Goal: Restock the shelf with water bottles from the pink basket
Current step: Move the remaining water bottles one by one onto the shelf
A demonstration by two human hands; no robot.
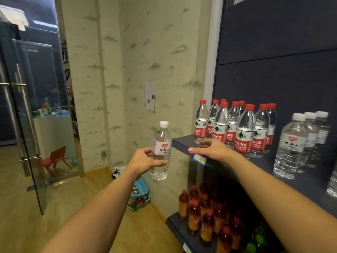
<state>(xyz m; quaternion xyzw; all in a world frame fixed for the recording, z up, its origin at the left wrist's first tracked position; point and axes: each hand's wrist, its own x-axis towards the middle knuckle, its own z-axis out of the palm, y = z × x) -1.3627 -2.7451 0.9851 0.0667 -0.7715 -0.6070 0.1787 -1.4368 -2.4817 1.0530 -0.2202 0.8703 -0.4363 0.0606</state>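
White-capped bottle held up beside the shelf's left end, not yet shelved.

My left hand has its fingers curled round the middle of a white-capped water bottle, holding it upright in the air just off the left end of the shelf, so I judge it is ready to go in standing. My right hand holds nothing; its fingers are stretched flat over the shelf's front edge, just in front of the red-capped bottles, probably to steady or shift that group and make room. Matching white-capped bottles stand further toward the right end, so I would guess this one belongs there. The pink basket is not something I can pick out; only a teal basket sits on the floor below.
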